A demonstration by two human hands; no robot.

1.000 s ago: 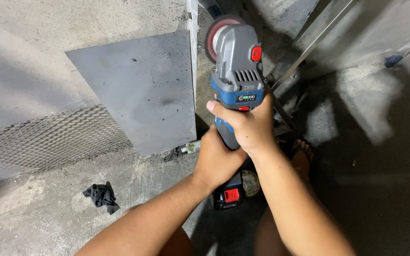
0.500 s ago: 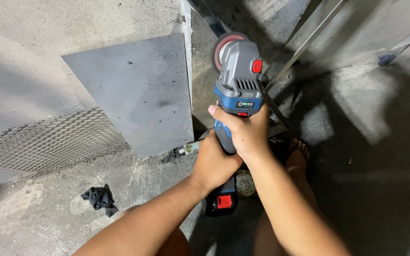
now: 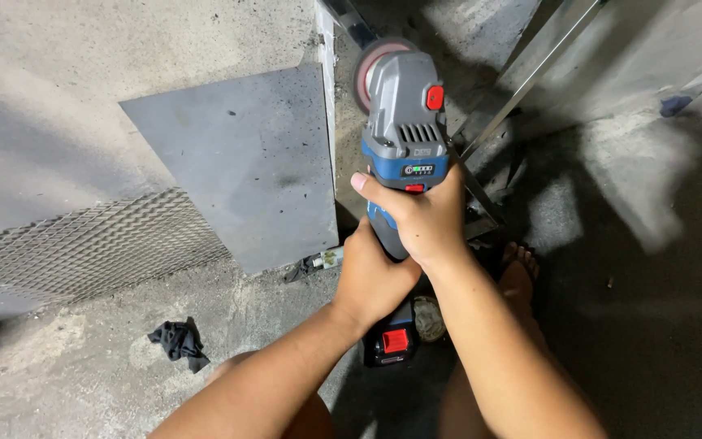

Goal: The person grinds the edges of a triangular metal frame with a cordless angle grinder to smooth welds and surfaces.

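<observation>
Both of my hands hold a cordless angle grinder [image 3: 404, 122] with a grey head, blue body and red button. My right hand [image 3: 416, 215] wraps the body just behind the head. Lower down, my left hand [image 3: 371, 276] grips the handle above the black battery with its red latch [image 3: 390, 341]. The reddish disc [image 3: 371, 69] points away from me, close to the upright edge of a grey metal sheet [image 3: 241, 162]. Whether the disc touches the edge is hidden by the grinder.
An expanded metal mesh panel [image 3: 83, 244] leans at the left beside the sheet. A black rag [image 3: 176, 341] lies on the concrete floor. A thin metal bar [image 3: 530, 77] slants at the upper right. My bare foot [image 3: 517, 276] rests right of the grinder.
The grinder and both hands have shifted slightly right and down in view, with the grip unchanged. The disc stays near the sheet's edge.
</observation>
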